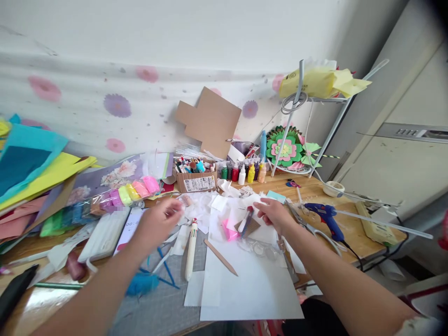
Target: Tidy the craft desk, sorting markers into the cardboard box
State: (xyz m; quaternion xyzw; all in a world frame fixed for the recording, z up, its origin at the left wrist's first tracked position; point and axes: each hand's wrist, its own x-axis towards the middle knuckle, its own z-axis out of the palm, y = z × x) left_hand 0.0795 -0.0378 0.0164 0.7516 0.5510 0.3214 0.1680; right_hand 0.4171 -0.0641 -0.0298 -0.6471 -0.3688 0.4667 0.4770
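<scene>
My left hand (159, 219) hovers on the left, its fingers loosely curled with a gap at the thumb and nothing visible in them. Below its fingertips stands a white multicolour pen (191, 249) with a red top, lying lengthwise on a grey cloth. My right hand (272, 213) is over the far part of a white paper sheet (252, 289), fingers apart and bent. Close to its fingertips lie a dark tube with a red cap (247, 223), a bright pink piece (230, 230) and a brown cardboard scrap (257, 227). A pointed wooden stick (221, 257) rests on the sheet.
A blue glue gun (325, 219) and scissors (315, 228) lie at right by a white rack (290, 121). Paint bottles (242, 173) and a cardboard box of pens (196, 182) line the back. At left are a phone (130, 228), coloured clay packs (129, 192) and coloured paper (31, 158).
</scene>
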